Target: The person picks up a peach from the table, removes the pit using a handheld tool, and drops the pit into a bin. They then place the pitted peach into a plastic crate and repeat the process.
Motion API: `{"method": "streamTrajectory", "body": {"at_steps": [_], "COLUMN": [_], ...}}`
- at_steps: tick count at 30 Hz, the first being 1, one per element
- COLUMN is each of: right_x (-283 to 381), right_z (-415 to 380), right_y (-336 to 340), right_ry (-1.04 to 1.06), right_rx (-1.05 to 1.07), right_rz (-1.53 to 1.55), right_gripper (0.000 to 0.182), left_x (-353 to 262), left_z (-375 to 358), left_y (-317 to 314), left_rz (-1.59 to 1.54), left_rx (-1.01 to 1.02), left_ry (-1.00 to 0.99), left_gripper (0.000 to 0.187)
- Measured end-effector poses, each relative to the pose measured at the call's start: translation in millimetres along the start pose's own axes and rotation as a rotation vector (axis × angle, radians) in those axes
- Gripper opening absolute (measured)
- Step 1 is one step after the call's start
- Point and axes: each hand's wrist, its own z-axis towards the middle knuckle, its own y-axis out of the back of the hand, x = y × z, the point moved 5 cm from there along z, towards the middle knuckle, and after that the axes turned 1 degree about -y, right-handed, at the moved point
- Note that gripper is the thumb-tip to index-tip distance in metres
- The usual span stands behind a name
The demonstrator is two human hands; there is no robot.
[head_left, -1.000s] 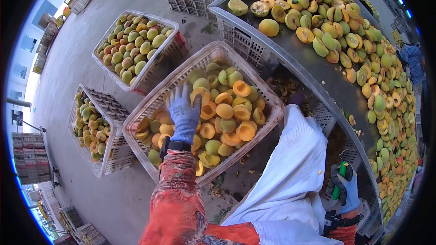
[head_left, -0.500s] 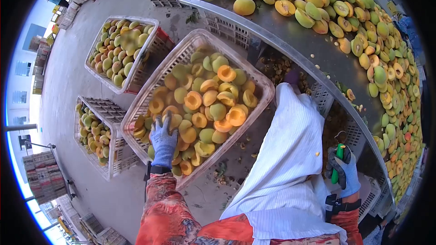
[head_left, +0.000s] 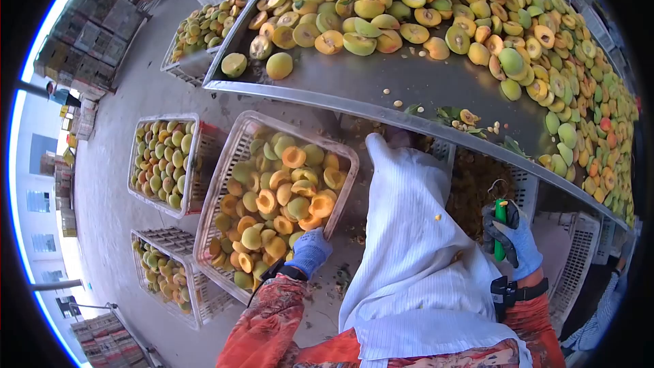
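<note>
My left hand (head_left: 310,252), in a blue-grey glove, is at the near right edge of a pinkish crate (head_left: 349,184). Its fingers are curled at the rim and partly hidden, so its grip is unclear. Halved and whole yellow-green and orange fruit (head_left: 283,194) fill this crate. In my right hand (head_left: 514,238), gloved in blue and dark grey, is a green-handled tool (head_left: 501,228) with a thin wire loop at its top. A white striped cloth (head_left: 415,245) covers my lap, with small bits on it.
A metal table (head_left: 320,95) heaped with halved fruit (head_left: 470,20) spans the top and right. More fruit crates (head_left: 163,163) stand on the floor at left. Below the table is a crate of dark scraps (head_left: 477,191). A distant person (head_left: 63,95) is at far left; a sleeve shows lower right.
My left hand has moved off the fruit to the crate's near right edge. The view has shifted, showing more of the tabletop. My right hand still holds the green-handled tool.
</note>
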Motion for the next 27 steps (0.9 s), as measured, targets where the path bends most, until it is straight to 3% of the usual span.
{"method": "streamTrajectory", "body": {"at_steps": [2, 10, 15, 19, 23, 25, 26, 27], "right_x": [-4, -37, -37, -35, -38, -39, -40, -43], "right_z": [-6, 19, 24, 24, 32, 36, 37, 37], "right_y": [12, 42, 43, 47, 34, 30, 33, 34], "right_ry": [0.004, -0.181, -0.138, -0.159, -0.217, -0.209, -0.221, -0.243], "right_rx": [-0.018, -0.069, -0.137, -0.095, -0.053, -0.087, -0.105, -0.123], "right_rz": [0.091, 0.045, 0.003, 0.098, 0.039, 0.043, 0.023, 0.000], "right_gripper": [0.029, 0.025, 0.023, 0.023, 0.021, 0.023, 0.023, 0.022], "left_x": [-3, 25, 0, 16, 12, 9, 8, 14], "left_z": [4, -24, -5, -8, -12, -9, 0, 10], "left_y": [6, 50, -2, 22, 34, 11, 21, 43], "left_rz": [0.083, 0.036, 0.100, 0.103, 0.028, 0.007, 0.042, -0.248], "left_rx": [0.049, -0.016, -0.154, 0.019, -0.008, -0.038, 0.154, 0.073], "left_ry": [-0.063, 0.084, 0.105, 0.020, 0.114, -0.077, -0.113, -0.113], "left_gripper": [0.031, 0.031, 0.030, 0.037, 0.032, 0.034, 0.040, 0.033]}}
